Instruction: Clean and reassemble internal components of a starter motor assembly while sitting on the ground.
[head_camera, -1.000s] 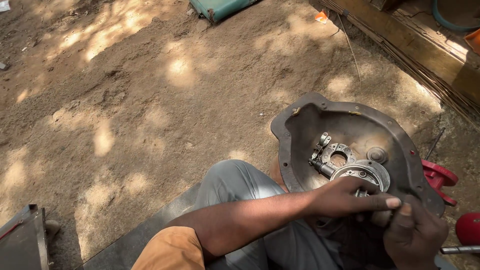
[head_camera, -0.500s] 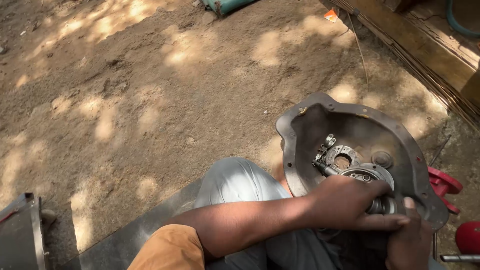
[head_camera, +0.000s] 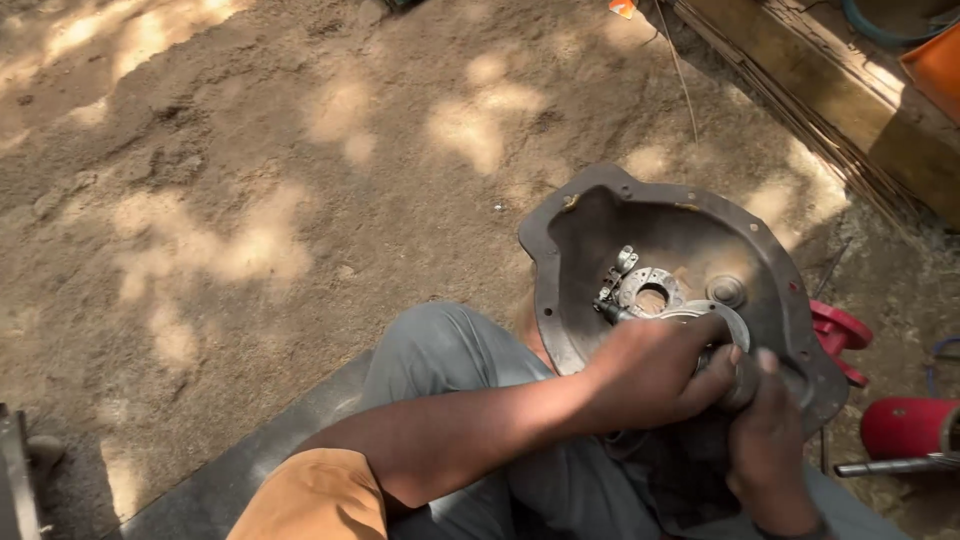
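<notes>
Head view showed the left hand and right hand together on a round metal part inside the dark bell housing — it rested against the person's knee on sandy ground; both hands' fingers curled around that part; a red cylinder lay nearby.

The housing is dark grey with rusty brown patches, its inner parts pale silver. Trousers are grey, the sleeve orange. The ground is sandy brown, dappled with light. Beside the housing, red parts.
</notes>
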